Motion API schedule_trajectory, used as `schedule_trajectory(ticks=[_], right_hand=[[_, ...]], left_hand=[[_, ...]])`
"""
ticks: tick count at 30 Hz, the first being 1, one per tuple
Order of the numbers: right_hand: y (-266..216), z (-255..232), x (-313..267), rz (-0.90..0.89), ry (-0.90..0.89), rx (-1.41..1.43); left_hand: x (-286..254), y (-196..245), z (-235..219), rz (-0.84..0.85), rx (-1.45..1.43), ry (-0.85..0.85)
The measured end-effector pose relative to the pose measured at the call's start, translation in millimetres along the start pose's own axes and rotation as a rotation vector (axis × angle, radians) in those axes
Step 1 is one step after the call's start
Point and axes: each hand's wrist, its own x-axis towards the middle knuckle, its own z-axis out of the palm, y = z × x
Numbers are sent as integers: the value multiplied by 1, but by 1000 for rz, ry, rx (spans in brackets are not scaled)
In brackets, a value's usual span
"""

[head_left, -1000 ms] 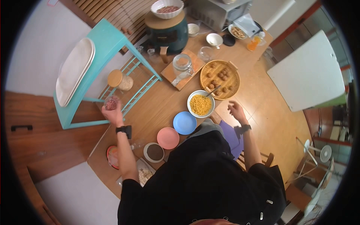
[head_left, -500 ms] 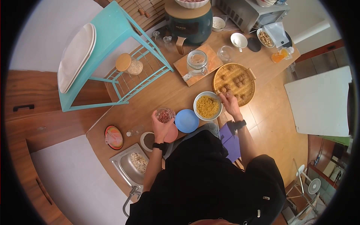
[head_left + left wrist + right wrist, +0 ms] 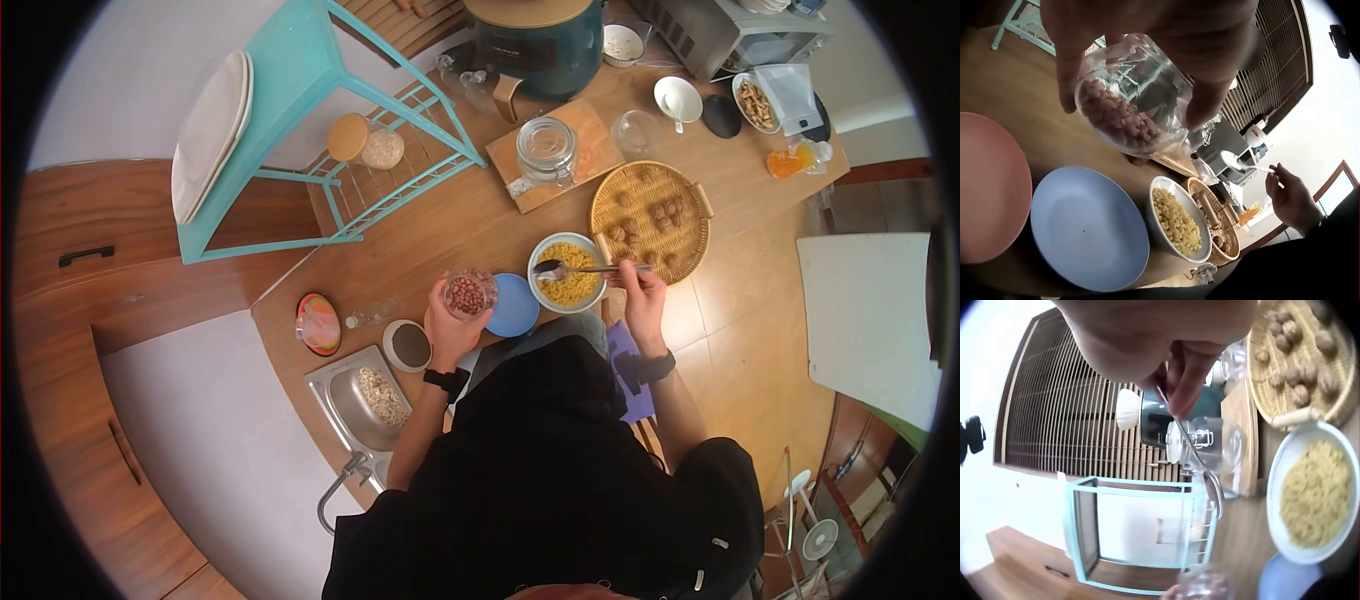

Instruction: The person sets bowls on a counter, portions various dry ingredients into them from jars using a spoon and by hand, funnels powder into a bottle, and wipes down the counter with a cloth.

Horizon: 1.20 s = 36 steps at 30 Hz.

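Bench (image 3: 425,248), wooden: carries most of what I see here. Stand (image 3: 288,88), turquoise, set at the bench's far left. Tray (image 3: 688,238), round, woven, bearing walnuts (image 3: 1291,329); just beside the bowl. Blue plate (image 3: 1088,231), between the jar and the bowl as seen from above. Pink plate (image 3: 988,187), next to the blue one. Bowl (image 3: 1275,495), white, holding small yellow pieces (image 3: 577,290).

Left hand (image 3: 450,335): fingers and thumb around the jar, raised over the bench. Right hand (image 3: 645,300): pinching the spoon by its handle, above the bowl's outer side.

Jar (image 3: 470,295), clear, with reddish pieces (image 3: 1121,124) inside; to the person's left of the right hand and slightly nearer the body. Spoon (image 3: 585,269), metal: long axis running leftward from the right hand across the bowl, its scoop end towards the jar yet apart from it. This line from spoon to jar seems the relation that matters; the left hand is the nearer to the jar, being already upon it.

Differences among views: the left wrist camera shows the pink plate, which I cannot make out from the head; the right wrist camera shows the spoon hanging free of the yellow pieces.
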Motion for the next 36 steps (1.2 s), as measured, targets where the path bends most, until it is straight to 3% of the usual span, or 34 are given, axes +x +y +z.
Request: schedule_trajectory(ticks=[2, 4, 5, 7, 8, 11, 15, 20, 24, 27, 29, 30, 32, 34, 36], right_hand=[[-5, 12, -4, -13, -103, 11], [-20, 30, -10, -362, -393, -386], [-20, 40, -13, -355, -391, -381], [-20, 60, -18, -553, -633, -417], [-17, 67, -22, -557, -636, -417], [5, 83, -32, -884, -785, -510], [24, 89, -45, -959, -781, -641], [29, 89, -59, -777, -724, -670], [28, 99, -74, -825, -574, -622], [42, 109, -90, -787, -472, -770], [61, 110, -99, -612, -371, -733], [69, 110, -101, -610, -350, -740], [76, 110, -105, -245, -218, -549], [87, 108, -106, -174, -168, -521], [116, 106, -101, 150, -82, -84]], left_hand=[[-6, 2, 3, 41, -25, -2], [-12, 8, 3, 33, 93, -34], [-15, 15, 1, 29, 99, -38], [-18, 29, -1, 131, 413, -62], [-19, 29, -1, 133, 412, -58], [-19, 34, -9, 220, 463, -54], [-16, 44, -25, 246, 488, -144], [-7, 47, -35, 332, 532, -225], [-1, 40, -39, 399, 542, -301], [1, 36, -43, 459, 554, -330], [3, 27, -45, 493, 547, -350], [5, 21, -45, 508, 540, -365], [6, 12, -45, 499, 514, -395], [8, 5, -46, 533, 493, -407], [9, 2, -47, 569, 474, -413]])
